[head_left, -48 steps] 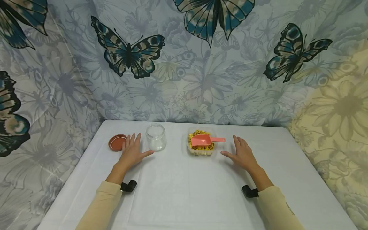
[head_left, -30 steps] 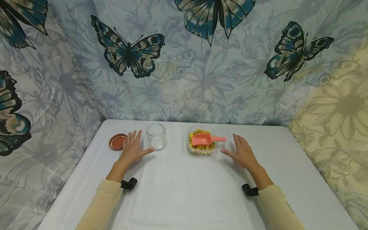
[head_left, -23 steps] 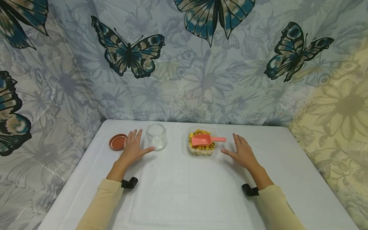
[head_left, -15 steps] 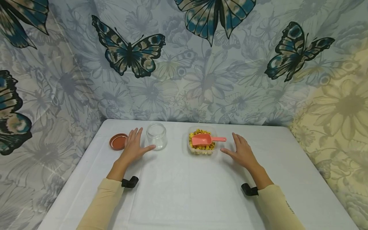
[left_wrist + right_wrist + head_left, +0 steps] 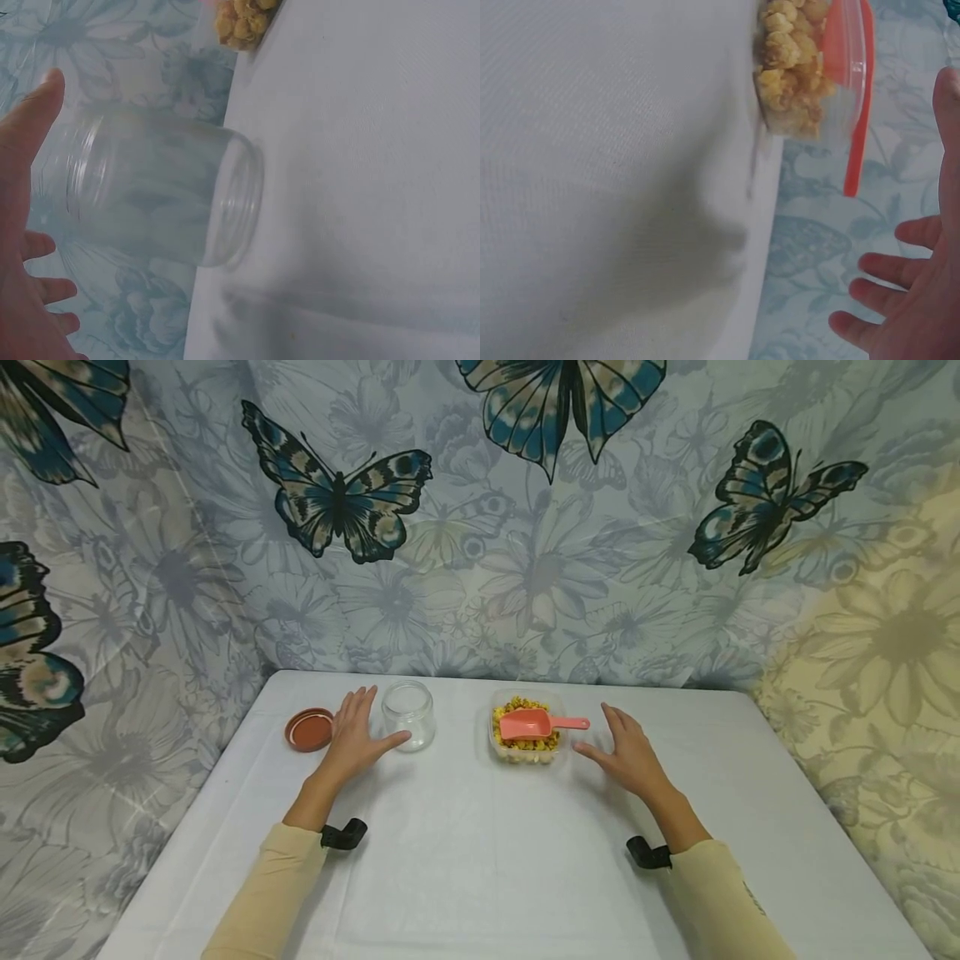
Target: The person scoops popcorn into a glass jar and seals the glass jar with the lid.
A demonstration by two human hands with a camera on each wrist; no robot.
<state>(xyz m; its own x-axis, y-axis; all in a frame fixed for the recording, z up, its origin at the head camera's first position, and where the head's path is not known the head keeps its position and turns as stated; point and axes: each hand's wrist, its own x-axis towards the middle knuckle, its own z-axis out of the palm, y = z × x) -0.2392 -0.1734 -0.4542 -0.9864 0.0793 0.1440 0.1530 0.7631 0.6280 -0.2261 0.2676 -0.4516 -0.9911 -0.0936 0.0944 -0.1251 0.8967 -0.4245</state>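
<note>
A clear glass jar (image 5: pixel 408 718) stands without a lid at the back left of the table. My left hand (image 5: pixel 354 742) is spread just to its left, the thumb in front of the jar; whether they touch I cannot tell. In the left wrist view the jar (image 5: pixel 157 187) looks empty. A brown lid (image 5: pixel 308 730) lies left of that hand. A clear plastic tub (image 5: pixel 527 758) holds yellow popcorn (image 5: pixel 784 75), with a coral-pink scoop (image 5: pixel 527 724) lying on top, its handle pointing right. My right hand (image 5: pixel 632 758), fingers spread, is right of the tub and holds nothing.
A white cloth covers the table (image 5: pixel 480 860). Behind it hangs a fabric backdrop (image 5: pixel 540 568) with flowers and butterflies, close to the table's back edge. Each wrist wears a black camera mount (image 5: pixel 343 834).
My left hand has shifted slightly right and away from me, nearer the jar. My right hand has moved slightly left, towards the scoop handle. The jar, lid, tub and scoop stay put.
</note>
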